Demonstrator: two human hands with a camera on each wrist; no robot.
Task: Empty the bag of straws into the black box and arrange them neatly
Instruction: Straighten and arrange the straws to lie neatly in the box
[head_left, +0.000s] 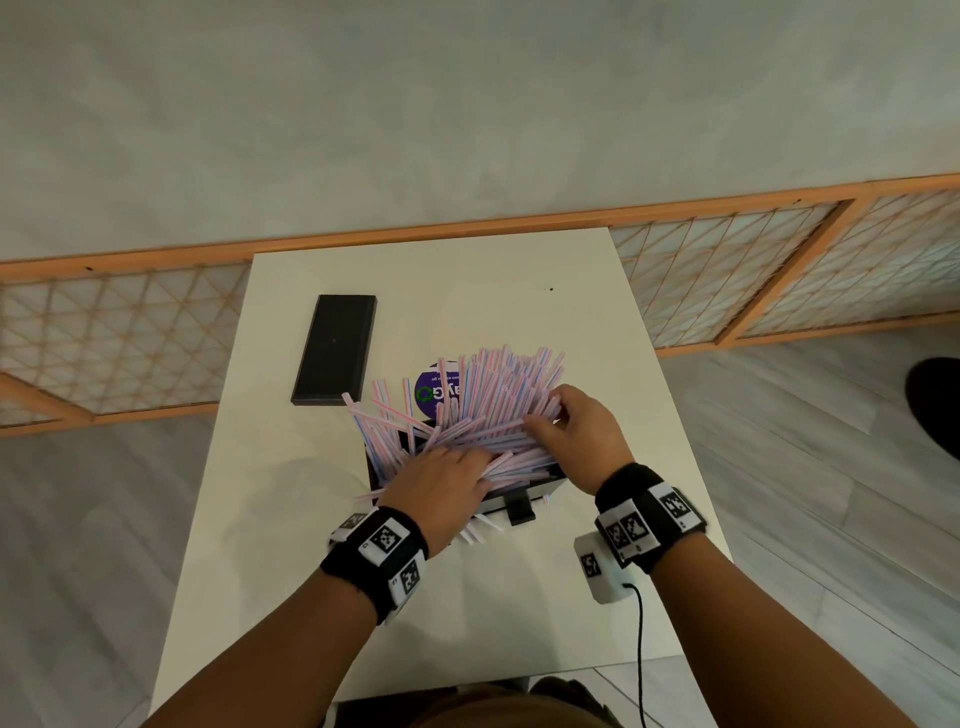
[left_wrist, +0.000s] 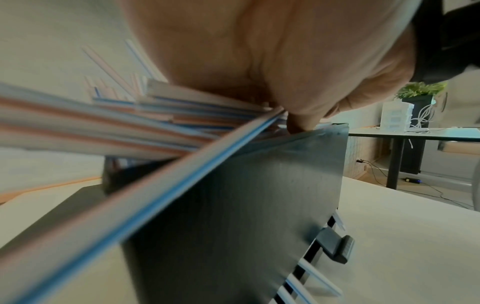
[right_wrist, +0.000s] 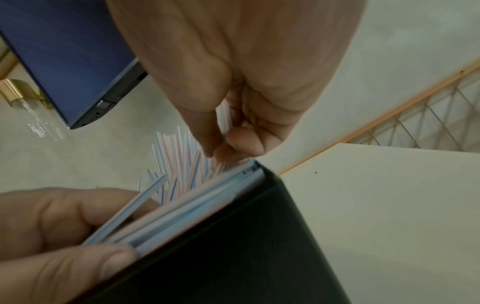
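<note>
Nearest the person, loose straw ends poke out under the black box (head_left: 540, 486) by its front clip (head_left: 521, 512) on the white table (head_left: 597, 322). The left hand (head_left: 441, 488) lies palm down on the near end of the straws (head_left: 493, 410), fingers fairly straight and pressing the pile into the box; the left wrist view shows a fingertip at the box's top edge. Just past it, the right hand (head_left: 576, 426) has its fingers curled, thumb and fingertips pinching a few straws on the right side of the heap. The straws fan out messily, many sticking up past the box's far rim. Behind them, a purple bag label (head_left: 431, 387) peeks through. Farther left, apart from the pile, the black lid (head_left: 335, 348) lies flat.
</note>
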